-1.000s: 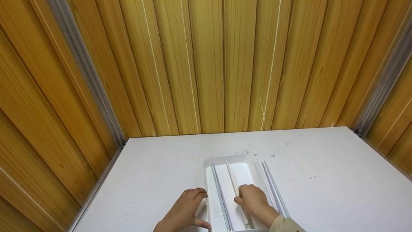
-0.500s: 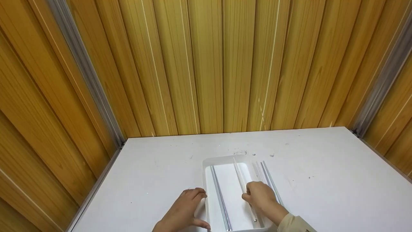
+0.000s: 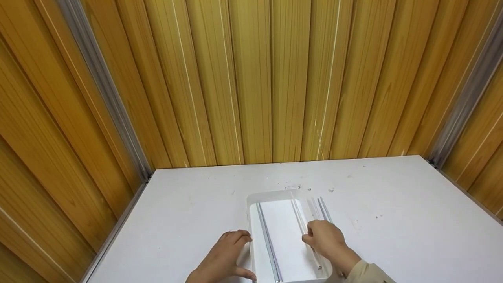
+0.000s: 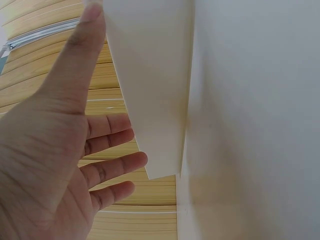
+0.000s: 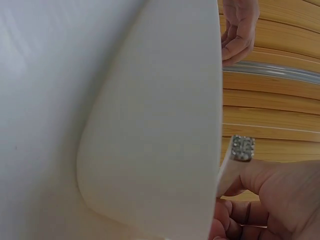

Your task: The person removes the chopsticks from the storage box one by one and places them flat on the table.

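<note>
A long white plastic box (image 3: 271,194) sits on the table, low in the head view. At its left side, my left hand (image 3: 226,253) touches the rim with fingers and thumb spread, as the left wrist view also shows. My right hand (image 3: 327,239) pinches white chopsticks (image 3: 297,212) along the box's right side. Their silver patterned end (image 5: 243,148) sticks out beside the thumb in the right wrist view. Pale bluish chopsticks (image 3: 267,236) lie lengthwise inside the box, toward the left. Right of the box lie more chopsticks (image 3: 324,209), partly hidden by my right hand.
The white table (image 3: 401,220) has dark scuff marks (image 3: 292,187) behind the box. Wood-patterned panels (image 3: 255,86) rise at the back and sides, with grey metal posts (image 3: 106,86) in the corners.
My right hand has moved to the right with the white chopsticks, from the middle of the box to its right side. The left hand has stayed at the left rim.
</note>
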Available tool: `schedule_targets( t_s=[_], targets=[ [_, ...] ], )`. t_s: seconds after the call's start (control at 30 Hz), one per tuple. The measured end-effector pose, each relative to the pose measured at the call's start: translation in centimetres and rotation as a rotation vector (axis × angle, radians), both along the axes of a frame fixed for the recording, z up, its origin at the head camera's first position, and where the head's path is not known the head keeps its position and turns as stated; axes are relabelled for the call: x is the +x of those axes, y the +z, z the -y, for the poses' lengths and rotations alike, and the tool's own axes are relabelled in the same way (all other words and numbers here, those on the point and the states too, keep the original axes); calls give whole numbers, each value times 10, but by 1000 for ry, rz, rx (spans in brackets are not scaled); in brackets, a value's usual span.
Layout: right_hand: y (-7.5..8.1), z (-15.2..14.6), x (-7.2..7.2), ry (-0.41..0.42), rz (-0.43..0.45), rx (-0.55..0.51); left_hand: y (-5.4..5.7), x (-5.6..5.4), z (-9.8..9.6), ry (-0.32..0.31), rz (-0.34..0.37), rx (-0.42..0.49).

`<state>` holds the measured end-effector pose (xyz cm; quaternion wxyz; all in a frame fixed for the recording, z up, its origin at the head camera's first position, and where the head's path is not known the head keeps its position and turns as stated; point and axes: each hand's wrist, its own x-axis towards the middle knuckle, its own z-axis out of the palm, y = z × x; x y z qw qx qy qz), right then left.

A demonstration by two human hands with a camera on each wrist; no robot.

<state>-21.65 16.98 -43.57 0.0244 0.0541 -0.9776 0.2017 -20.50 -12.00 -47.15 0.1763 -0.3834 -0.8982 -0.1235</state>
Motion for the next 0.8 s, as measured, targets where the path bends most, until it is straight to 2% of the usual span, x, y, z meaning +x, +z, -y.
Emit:
schedule_targets(
  t_s=[0.17,0.47,0.8],
  targets=[
    [4,-6,1,0,-7,6,1,0,-1,4,17,-12],
    [7,-16,2,-19,-14,3,3,2,-2,20,102,-2],
    [9,-28,4,-50,-16,21,3,1,0,0,45,7]
  ],
)
